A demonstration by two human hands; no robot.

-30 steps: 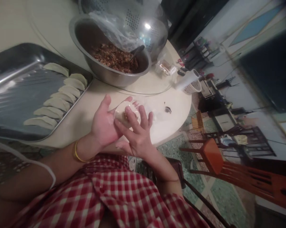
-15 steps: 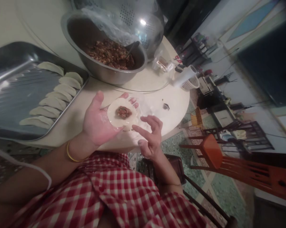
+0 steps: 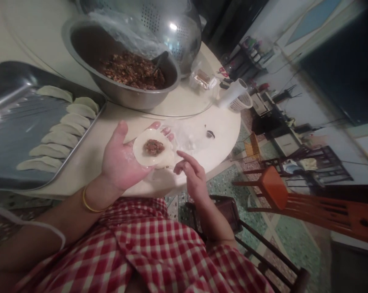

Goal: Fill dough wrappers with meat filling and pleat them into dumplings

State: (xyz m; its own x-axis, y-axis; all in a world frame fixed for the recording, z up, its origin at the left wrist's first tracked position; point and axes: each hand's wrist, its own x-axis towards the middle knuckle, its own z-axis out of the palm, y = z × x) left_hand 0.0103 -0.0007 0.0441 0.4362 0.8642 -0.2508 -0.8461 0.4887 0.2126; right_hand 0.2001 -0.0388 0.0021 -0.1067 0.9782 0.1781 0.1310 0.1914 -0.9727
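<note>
One wrapper (image 3: 139, 148) lies on the open left hand (image 3: 118, 162). Right of the wrapper, the half-curled, empty right hand (image 3: 195, 177) has withdrawn, leaving the filling (image 3: 154, 147) uncovered.

The left hand (image 3: 122, 156) spreads flat, palm up; the right hand (image 3: 193, 174) hovers near, loosely curled.

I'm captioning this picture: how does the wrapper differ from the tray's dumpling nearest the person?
The wrapper lies open and round; the dumpling is closed into a crescent. The wrapper's filling shows; any inside the dumpling is hidden. The wrapper rests on the left hand, the dumpling in the tray. Both look pale.
</note>
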